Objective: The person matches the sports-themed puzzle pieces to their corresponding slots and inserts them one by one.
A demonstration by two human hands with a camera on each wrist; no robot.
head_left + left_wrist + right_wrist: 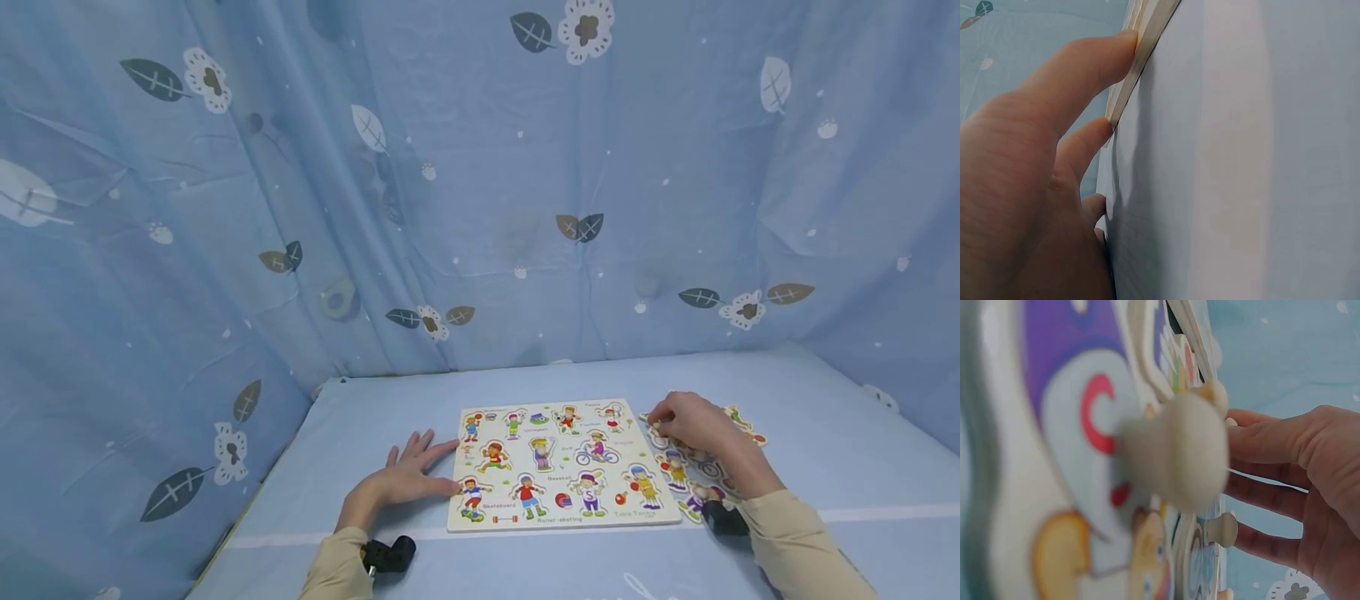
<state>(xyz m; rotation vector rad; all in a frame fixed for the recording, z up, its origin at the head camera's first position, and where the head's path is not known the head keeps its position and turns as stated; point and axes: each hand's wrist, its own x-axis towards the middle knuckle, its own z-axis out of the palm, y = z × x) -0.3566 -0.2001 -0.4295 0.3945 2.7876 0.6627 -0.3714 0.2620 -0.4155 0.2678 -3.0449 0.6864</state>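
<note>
A wooden peg puzzle board (552,500) with pictures of children playing sports lies on the table. My left hand (401,481) is at its left side, fingers spread, with thumb and index fingertips touching the board's edge (1154,28) in the left wrist view. To the right of the board is a pile of knobbed puzzle pieces (675,472). Over the pile's far left part, my right hand (697,423) pinches a small knob of a puzzle piece between thumb and finger. That piece's picture is hidden. Close to the right wrist camera is a purple-capped figure piece (1079,381) with a round wooden knob (1179,453).
A light blue cloth (337,442) with a white stripe covers the table. Behind it and at the left hangs a blue curtain (480,275) with leaf and flower prints. Black wrist mounts (390,554) are strapped at both sleeves; the right one is close to the pieces.
</note>
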